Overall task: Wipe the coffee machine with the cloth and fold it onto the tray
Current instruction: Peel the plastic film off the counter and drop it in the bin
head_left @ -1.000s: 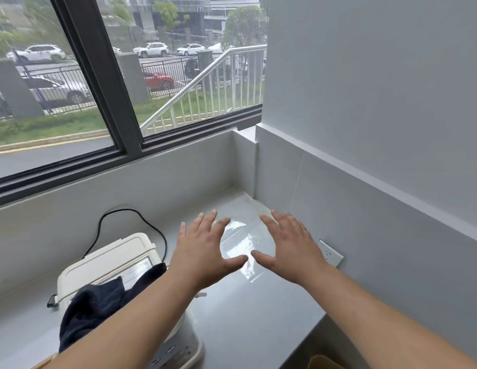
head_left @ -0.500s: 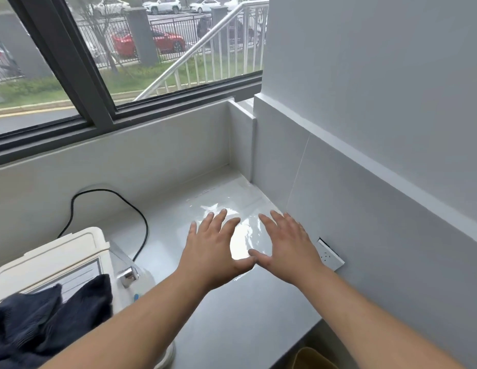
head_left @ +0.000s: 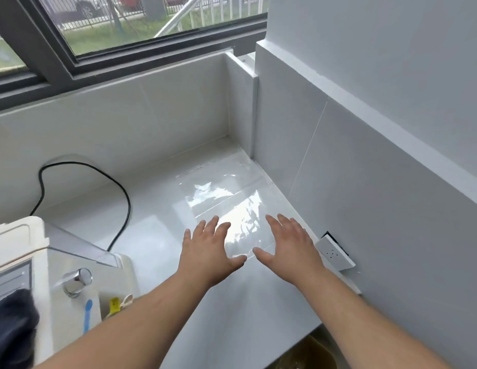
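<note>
White tiles cover the wall [head_left: 391, 182] on the right and the low wall under the window [head_left: 141, 27]. A white worktop [head_left: 157, 235] runs along below them into the corner. On its left side stands the cream coffee machine [head_left: 45, 265], with a shiny metal knob [head_left: 77, 280] on its front and small blue and yellow tags lower down. The dark blue cloth [head_left: 11, 326] lies on the machine at the left edge of the view, and part of it is cut off. A black cord [head_left: 125, 206] loops across the worktop behind the machine. A clear plastic sheet [head_left: 226, 198] lies flat in the corner and shines in the light. The left hand [head_left: 209, 253] and the right hand [head_left: 290, 247] are both held out flat with fingers spread wide, side by side at the near edge of the sheet. They hold nothing, and I cannot tell if they touch it. A white wall socket [head_left: 334, 255] sticks out of the wall just beside the right hand.
</note>
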Demonstrator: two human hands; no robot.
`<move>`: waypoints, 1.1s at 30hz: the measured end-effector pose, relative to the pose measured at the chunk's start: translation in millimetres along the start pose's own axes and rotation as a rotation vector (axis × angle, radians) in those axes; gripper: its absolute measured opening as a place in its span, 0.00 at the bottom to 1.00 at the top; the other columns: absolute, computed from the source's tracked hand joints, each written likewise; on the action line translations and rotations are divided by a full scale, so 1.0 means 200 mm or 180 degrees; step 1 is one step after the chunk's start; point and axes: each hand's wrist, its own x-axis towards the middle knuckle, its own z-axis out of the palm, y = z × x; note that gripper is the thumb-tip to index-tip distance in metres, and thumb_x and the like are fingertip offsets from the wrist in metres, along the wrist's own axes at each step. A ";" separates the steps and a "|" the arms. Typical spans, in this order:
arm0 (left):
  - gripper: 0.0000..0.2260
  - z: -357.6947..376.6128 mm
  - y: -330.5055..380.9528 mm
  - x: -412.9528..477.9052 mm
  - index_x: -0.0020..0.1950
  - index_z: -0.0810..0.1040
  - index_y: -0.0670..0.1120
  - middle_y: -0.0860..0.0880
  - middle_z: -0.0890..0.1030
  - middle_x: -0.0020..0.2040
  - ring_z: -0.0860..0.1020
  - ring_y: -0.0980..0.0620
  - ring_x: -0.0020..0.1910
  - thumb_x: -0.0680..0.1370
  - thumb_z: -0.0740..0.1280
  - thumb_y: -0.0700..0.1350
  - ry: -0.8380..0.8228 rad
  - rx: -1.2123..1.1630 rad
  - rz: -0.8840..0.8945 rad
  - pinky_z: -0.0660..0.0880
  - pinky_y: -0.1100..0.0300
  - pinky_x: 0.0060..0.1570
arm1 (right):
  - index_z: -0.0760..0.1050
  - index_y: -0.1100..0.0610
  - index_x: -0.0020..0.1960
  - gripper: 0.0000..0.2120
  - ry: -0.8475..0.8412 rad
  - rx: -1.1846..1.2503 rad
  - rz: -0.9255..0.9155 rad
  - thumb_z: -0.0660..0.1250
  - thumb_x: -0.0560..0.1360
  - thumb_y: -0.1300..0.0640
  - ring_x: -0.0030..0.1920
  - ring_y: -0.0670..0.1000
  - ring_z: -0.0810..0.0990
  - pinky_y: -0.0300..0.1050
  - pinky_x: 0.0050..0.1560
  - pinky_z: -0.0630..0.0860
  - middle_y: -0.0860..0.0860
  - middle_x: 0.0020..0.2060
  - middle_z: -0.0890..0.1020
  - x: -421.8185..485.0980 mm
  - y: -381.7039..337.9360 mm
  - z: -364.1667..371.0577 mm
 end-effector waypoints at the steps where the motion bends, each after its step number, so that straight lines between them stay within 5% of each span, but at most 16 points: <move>1: 0.42 0.03 -0.01 0.01 0.83 0.56 0.59 0.53 0.53 0.86 0.50 0.46 0.84 0.73 0.61 0.75 -0.0076 0.0019 -0.0032 0.49 0.38 0.81 | 0.48 0.44 0.83 0.43 -0.0043 -0.0012 -0.0004 0.59 0.75 0.28 0.83 0.57 0.50 0.59 0.81 0.52 0.50 0.84 0.54 0.01 0.01 0.02; 9: 0.35 0.18 -0.03 0.13 0.78 0.65 0.58 0.54 0.68 0.78 0.64 0.47 0.78 0.75 0.63 0.70 -0.0105 0.0087 -0.0155 0.59 0.42 0.77 | 0.51 0.45 0.84 0.39 -0.0150 0.0013 -0.0165 0.60 0.78 0.33 0.83 0.58 0.52 0.59 0.81 0.51 0.51 0.83 0.57 0.13 0.07 0.08; 14: 0.23 0.24 -0.05 0.14 0.69 0.74 0.56 0.52 0.74 0.68 0.73 0.47 0.66 0.76 0.67 0.64 0.0009 0.0071 -0.0090 0.70 0.52 0.65 | 0.51 0.45 0.83 0.39 -0.0115 0.0032 -0.0269 0.61 0.79 0.34 0.83 0.57 0.52 0.59 0.81 0.51 0.51 0.83 0.57 0.17 0.07 0.13; 27: 0.08 0.21 0.01 0.09 0.54 0.82 0.52 0.52 0.81 0.53 0.77 0.46 0.52 0.82 0.64 0.50 0.0639 0.0062 0.0048 0.74 0.51 0.48 | 0.48 0.44 0.84 0.43 -0.0236 -0.0279 -0.0392 0.66 0.77 0.36 0.83 0.57 0.49 0.59 0.82 0.48 0.50 0.83 0.54 0.03 0.11 0.13; 33: 0.09 0.04 0.04 -0.03 0.55 0.81 0.52 0.54 0.80 0.54 0.76 0.48 0.54 0.83 0.62 0.51 0.0875 -0.0198 0.0058 0.74 0.53 0.50 | 0.62 0.48 0.79 0.30 -0.0002 -0.0572 -0.0505 0.64 0.79 0.49 0.81 0.59 0.56 0.59 0.81 0.51 0.50 0.76 0.68 -0.01 0.05 0.01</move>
